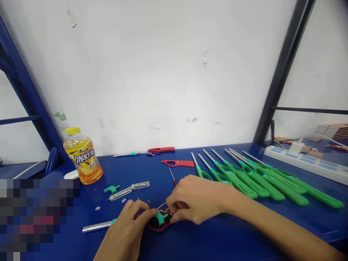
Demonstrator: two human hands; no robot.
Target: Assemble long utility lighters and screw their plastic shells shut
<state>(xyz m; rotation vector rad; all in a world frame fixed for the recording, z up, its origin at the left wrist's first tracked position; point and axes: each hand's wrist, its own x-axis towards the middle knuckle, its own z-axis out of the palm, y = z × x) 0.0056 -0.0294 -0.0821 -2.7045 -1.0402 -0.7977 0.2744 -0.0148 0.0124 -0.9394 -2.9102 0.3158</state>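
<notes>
An opened red lighter casing [157, 229] lies at the front of the blue table with a green trigger [161, 218] and thin pale wires inside. My left hand [129, 226] is closed round its front end, fingertips by the trigger. Over the handle, my right hand [194, 199] has thumb and fingers drawn together inside the casing; what they pinch is hidden. A silver tube [97, 227] with a green collar sticks out left of my left hand. Behind lie a loose green trigger [111, 189], clear gas tanks [129, 190] and a red-handled screwdriver [173, 176].
Several green lighters [255, 177] lie in a row at right, beside a white power strip [307, 161]. Red casing parts [178, 163] rest near the wall. A yellow-capped drink bottle [83, 156] stands at left. Blue and black metal posts flank the table.
</notes>
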